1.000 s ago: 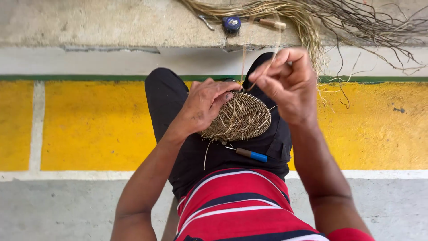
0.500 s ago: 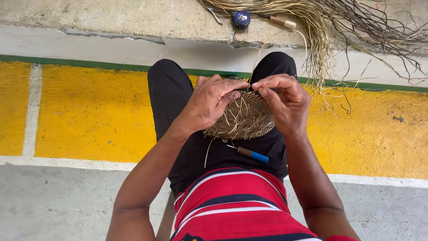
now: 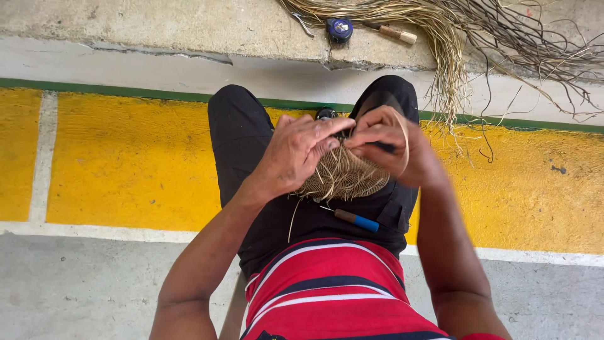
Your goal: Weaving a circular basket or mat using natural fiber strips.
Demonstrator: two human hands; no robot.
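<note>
On the lap, a woven disc (image 3: 343,176) lies flat; left hand (image 3: 296,154) clamps its near-left edge, right hand (image 3: 387,141) pinches a strand (image 3: 404,135) at its far rim, fingertips nearly meeting.

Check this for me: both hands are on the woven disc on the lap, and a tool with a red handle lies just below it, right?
Not quite. The head view shows both hands, left and right, on the woven disc on the lap, but the tool just below it has a blue and brown handle, not red.

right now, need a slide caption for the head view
Both hands, left hand and right hand, work a round woven fibre piece on the lap.
</note>
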